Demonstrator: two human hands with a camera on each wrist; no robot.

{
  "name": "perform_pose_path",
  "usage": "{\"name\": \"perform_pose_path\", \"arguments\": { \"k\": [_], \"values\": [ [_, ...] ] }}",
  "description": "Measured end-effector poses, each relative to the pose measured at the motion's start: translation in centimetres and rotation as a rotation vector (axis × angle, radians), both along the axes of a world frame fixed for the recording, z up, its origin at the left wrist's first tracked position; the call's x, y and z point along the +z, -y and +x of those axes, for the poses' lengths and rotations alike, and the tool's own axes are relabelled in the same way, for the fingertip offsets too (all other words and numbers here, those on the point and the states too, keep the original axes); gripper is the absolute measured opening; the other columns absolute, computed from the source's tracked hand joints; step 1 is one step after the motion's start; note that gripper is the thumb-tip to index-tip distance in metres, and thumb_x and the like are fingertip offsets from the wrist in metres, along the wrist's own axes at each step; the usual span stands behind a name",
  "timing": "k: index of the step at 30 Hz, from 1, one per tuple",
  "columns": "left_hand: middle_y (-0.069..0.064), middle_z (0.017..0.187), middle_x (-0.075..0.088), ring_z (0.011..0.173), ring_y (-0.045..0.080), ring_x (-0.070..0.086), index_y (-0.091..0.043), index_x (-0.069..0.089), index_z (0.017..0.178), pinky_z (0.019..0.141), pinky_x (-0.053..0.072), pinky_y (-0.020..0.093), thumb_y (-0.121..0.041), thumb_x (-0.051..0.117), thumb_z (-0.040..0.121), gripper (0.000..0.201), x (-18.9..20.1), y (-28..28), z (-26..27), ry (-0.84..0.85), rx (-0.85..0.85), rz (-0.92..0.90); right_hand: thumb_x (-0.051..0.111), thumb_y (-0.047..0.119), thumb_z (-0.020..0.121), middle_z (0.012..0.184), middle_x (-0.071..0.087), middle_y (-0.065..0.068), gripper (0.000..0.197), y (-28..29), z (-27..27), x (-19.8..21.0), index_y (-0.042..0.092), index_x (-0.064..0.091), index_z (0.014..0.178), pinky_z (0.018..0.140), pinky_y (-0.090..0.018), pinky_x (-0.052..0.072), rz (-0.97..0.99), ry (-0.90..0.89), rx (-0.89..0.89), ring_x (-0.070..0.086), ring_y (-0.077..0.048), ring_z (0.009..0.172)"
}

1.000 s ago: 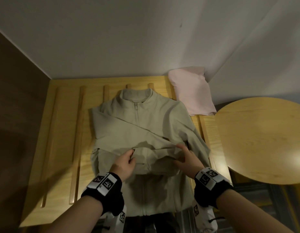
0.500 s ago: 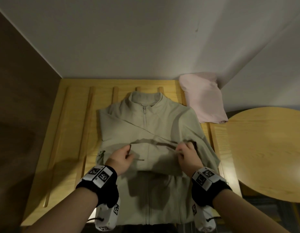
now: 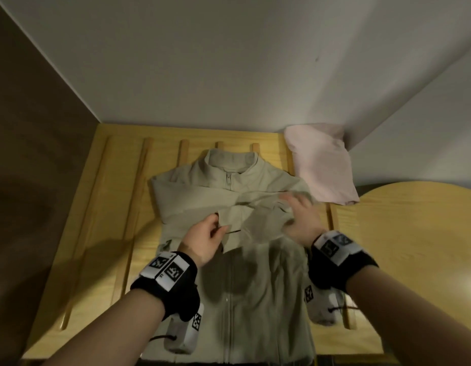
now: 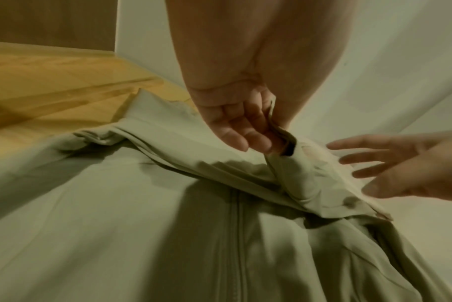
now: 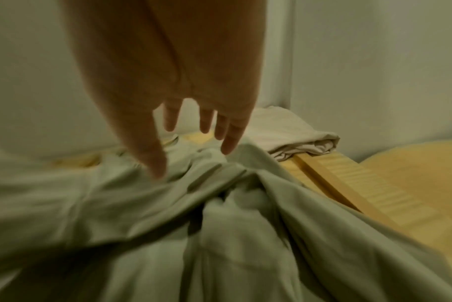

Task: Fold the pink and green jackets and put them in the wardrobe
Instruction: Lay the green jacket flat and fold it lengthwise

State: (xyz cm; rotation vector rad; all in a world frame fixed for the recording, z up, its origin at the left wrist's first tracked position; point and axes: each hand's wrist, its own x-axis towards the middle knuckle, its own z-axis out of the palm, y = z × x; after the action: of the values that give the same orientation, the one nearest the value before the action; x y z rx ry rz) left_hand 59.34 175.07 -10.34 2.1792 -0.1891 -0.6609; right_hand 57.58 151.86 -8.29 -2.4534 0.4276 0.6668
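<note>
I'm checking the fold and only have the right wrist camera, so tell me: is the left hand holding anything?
Observer: Yes. The left hand pinches the cuff of one sleeve of the green jacket, holding it just above the chest.
Operator: Where is the other sleeve?
Observer: The other sleeve lies flat, folded across the chest.
Operator: Which way does the jacket face?
Observer: Front up, zip closed, with the collar toward the wall.
</note>
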Motion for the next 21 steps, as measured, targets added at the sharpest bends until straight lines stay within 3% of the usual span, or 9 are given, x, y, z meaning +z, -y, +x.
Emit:
{"name": "perform_pose_path", "arguments": {
  "k": [3, 6, 8, 10, 12, 15, 18, 19, 21],
  "values": [
    [0.003, 0.105, 0.070, 0.100, 0.017, 0.064, -0.009, 0.059, 0.111, 0.084, 0.046, 0.024, -0.021, 0.051, 0.095, 0.021, -0.1, 1.0, -0.5, -0.025, -0.060, -0.073, 0.077, 0.037, 0.067, 0.156, -0.003, -0.002, 0.110, -2.8, -2.2, -1.1, 0.044, -0.002, 0.145, 0.115, -0.043, 0.013, 0.039, -0.103, 0.230, 0.001, -0.030, 0.143],
    [0.008, 0.118, 0.066, 0.111, 0.014, 0.060, -0.006, 0.052, 0.128, 0.097, 0.044, 0.020, -0.011, 0.049, 0.095, 0.033, -0.5, 1.7, -1.2, -0.108, -0.095, -0.149, 0.078, 0.041, 0.066, 0.157, -0.005, 0.001, 0.117, -5.3, -3.4, -2.4, 0.046, -0.009, 0.143, 0.117, -0.043, 0.013, 0.084, -0.108, 0.244, -0.001, -0.027, 0.144],
    [0.006, 0.127, 0.060, 0.118, 0.011, 0.055, -0.011, 0.045, 0.136, 0.098, 0.038, 0.011, -0.003, 0.048, 0.094, 0.043, -0.7, 1.7, -1.6, -0.152, -0.170, -0.168, 0.071, 0.033, 0.076, 0.154, 0.015, -0.004, 0.097, -6.3, -3.6, -3.0, 0.035, 0.006, 0.148, 0.114, -0.038, 0.023, 0.144, -0.008, 0.140, 0.016, -0.026, 0.142],
    [0.001, 0.134, 0.053, 0.123, 0.013, 0.051, -0.017, 0.047, 0.135, 0.105, 0.036, 0.018, -0.002, 0.048, 0.092, 0.046, -1.2, 1.1, -1.8, -0.061, -0.238, -0.097, 0.058, 0.022, 0.087, 0.140, 0.042, -0.010, 0.060, -6.4, -3.5, -3.4, 0.016, 0.033, 0.142, 0.105, -0.031, 0.035, 0.196, 0.119, -0.031, 0.040, -0.026, 0.130],
    [-0.002, 0.137, 0.046, 0.120, 0.017, 0.050, -0.019, 0.051, 0.131, 0.103, 0.038, 0.024, -0.005, 0.050, 0.089, 0.045, -1.6, -0.3, -1.6, 0.097, -0.186, 0.110, 0.050, 0.020, 0.092, 0.125, 0.056, -0.011, 0.035, -5.9, -3.2, -3.3, 0.010, 0.049, 0.126, 0.094, -0.026, 0.041, 0.202, 0.158, -0.166, 0.053, -0.027, 0.117],
    [0.006, 0.139, 0.036, 0.120, 0.029, 0.044, -0.016, 0.045, 0.129, 0.099, 0.036, 0.034, -0.011, 0.053, 0.086, 0.044, -2.1, -3.5, -1.1, 0.156, 0.087, 0.465, 0.046, 0.020, 0.093, 0.110, 0.062, -0.014, 0.019, -3.7, -2.6, -3.1, 0.009, 0.049, 0.108, 0.084, -0.026, 0.040, 0.209, 0.163, -0.360, 0.058, -0.031, 0.103],
    [0.017, 0.136, 0.036, 0.124, 0.034, 0.036, -0.011, 0.037, 0.128, 0.098, 0.030, 0.042, -0.018, 0.050, 0.090, 0.040, -2.7, -6.8, -0.7, -0.006, 0.293, 0.625, 0.044, 0.019, 0.091, 0.098, 0.060, -0.020, 0.015, -0.8, -1.9, -2.6, 0.006, 0.046, 0.099, 0.083, -0.047, 0.049, 0.274, 0.192, -0.551, 0.061, -0.038, 0.089],
    [0.019, 0.135, 0.039, 0.122, 0.036, 0.039, -0.011, 0.033, 0.128, 0.098, 0.032, 0.043, -0.019, 0.048, 0.092, 0.039, -3.0, -7.6, -0.7, -0.079, 0.326, 0.624, 0.045, 0.018, 0.090, 0.095, 0.060, -0.020, 0.015, 0.0, -1.8, -2.4, 0.007, 0.048, 0.099, 0.080, -0.049, 0.050, 0.289, 0.217, -0.588, 0.060, -0.038, 0.086],
    [0.022, 0.127, 0.048, 0.112, 0.038, 0.049, -0.012, 0.030, 0.129, 0.094, 0.041, 0.044, -0.023, 0.049, 0.093, 0.042, -3.6, -8.7, -0.5, -0.192, 0.306, 0.585, 0.047, 0.014, 0.088, 0.083, 0.059, -0.009, 0.009, 1.1, -1.6, -2.1, 0.011, 0.051, 0.095, 0.066, -0.036, 0.047, 0.288, 0.292, -0.603, 0.057, -0.028, 0.076]
  ]
}}
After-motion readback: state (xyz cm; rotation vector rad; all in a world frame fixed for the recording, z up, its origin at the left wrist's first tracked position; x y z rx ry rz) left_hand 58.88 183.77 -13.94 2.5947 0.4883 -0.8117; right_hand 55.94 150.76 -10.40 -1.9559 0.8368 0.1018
